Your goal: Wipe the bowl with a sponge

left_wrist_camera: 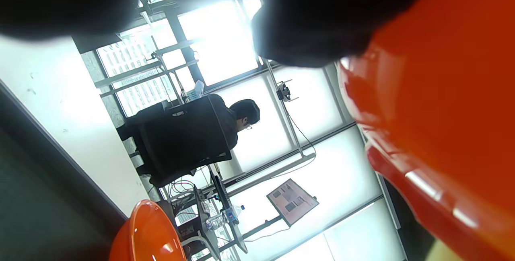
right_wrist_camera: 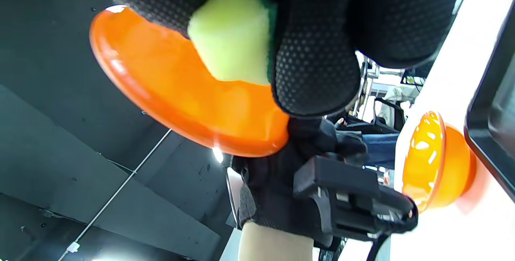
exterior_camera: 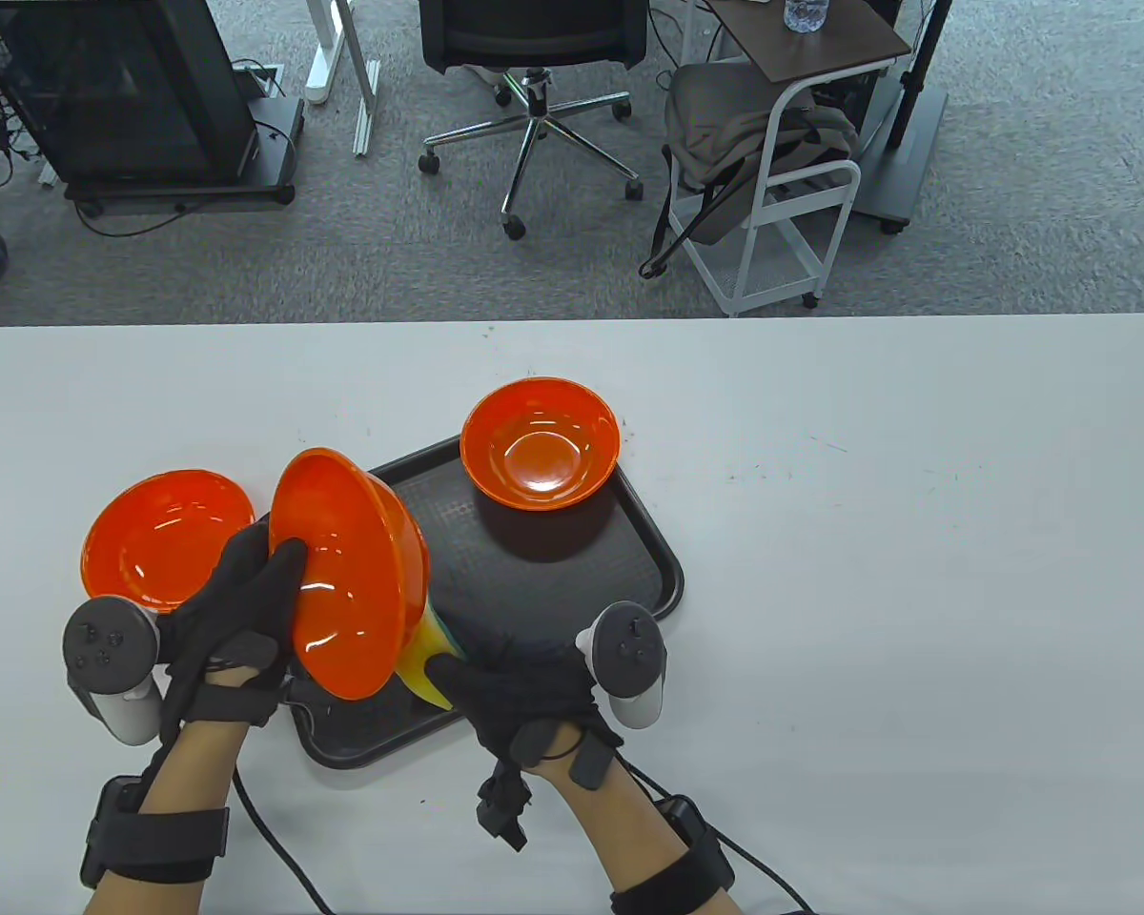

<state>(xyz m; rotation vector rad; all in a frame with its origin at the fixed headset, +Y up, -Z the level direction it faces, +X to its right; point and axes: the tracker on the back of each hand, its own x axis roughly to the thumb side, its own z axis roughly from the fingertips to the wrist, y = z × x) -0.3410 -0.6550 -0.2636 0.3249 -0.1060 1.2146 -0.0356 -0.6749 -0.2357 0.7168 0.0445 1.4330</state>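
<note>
1. Left hand [exterior_camera: 234,610]: lower left of the table view. It grips an orange bowl [exterior_camera: 348,572] tipped on its side, thumb inside the bowl's cavity, the other fingers behind it. The bowl is raised above the left part of a black tray [exterior_camera: 648,562].
2. Right hand [exterior_camera: 524,686]: lower centre of the table view. It is closed around a yellow-green sponge [exterior_camera: 429,658], pinching it between the fingers and pressing it against the outer wall of the tipped bowl, at the bowl's lower right.
3. Right wrist view: the sponge [right_wrist_camera: 231,48] sits at the top centre, gloved fingers [right_wrist_camera: 314,52] wrapped over it, its yellow face touching the held bowl [right_wrist_camera: 181,88].
4. Second orange bowl [exterior_camera: 541,443]: upright on the tray's upper right corner, centre of the table view.
5. Third orange bowl [exterior_camera: 162,538]: upright on the white table [exterior_camera: 915,572], just left of the tray, partly behind the left hand.
6. Left wrist view: blurred; the held bowl [left_wrist_camera: 442,112] fills the right side.
</note>
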